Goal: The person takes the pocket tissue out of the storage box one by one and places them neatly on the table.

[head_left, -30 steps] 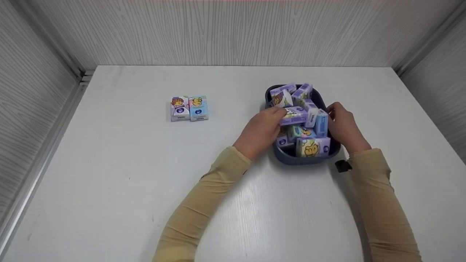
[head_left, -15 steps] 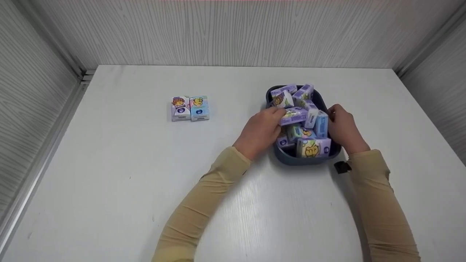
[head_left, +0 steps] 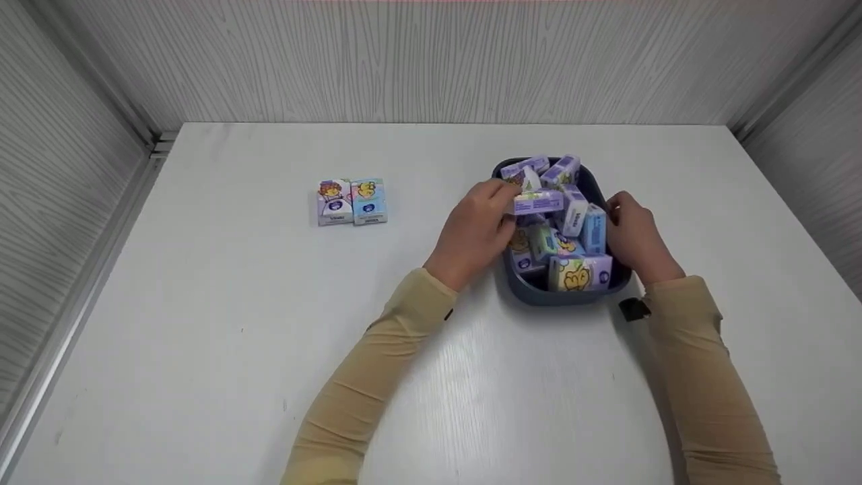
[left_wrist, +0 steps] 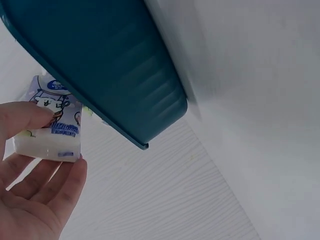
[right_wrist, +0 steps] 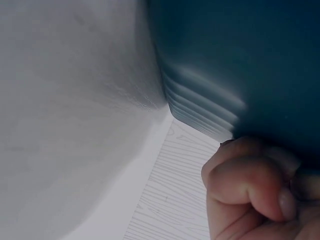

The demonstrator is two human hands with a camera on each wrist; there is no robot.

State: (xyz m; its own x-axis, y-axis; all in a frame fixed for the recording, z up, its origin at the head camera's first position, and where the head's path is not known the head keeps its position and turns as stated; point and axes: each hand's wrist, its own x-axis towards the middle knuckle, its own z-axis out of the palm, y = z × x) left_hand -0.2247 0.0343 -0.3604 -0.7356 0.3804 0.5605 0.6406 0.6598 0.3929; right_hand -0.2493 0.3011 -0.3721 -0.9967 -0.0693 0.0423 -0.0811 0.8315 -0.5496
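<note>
Left hand (head_left: 471, 232) pinches purple pack (head_left: 539, 202) over bin (head_left: 552, 298); right hand (head_left: 636, 236) curled on bin's right rim; two packs (head_left: 335, 210) paired left of bin; many piled packs (head_left: 580, 273) inside; work apparently unfinished.

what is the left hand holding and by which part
The left hand pinches a purple packet by one end, its thumb on the printed face.
</note>
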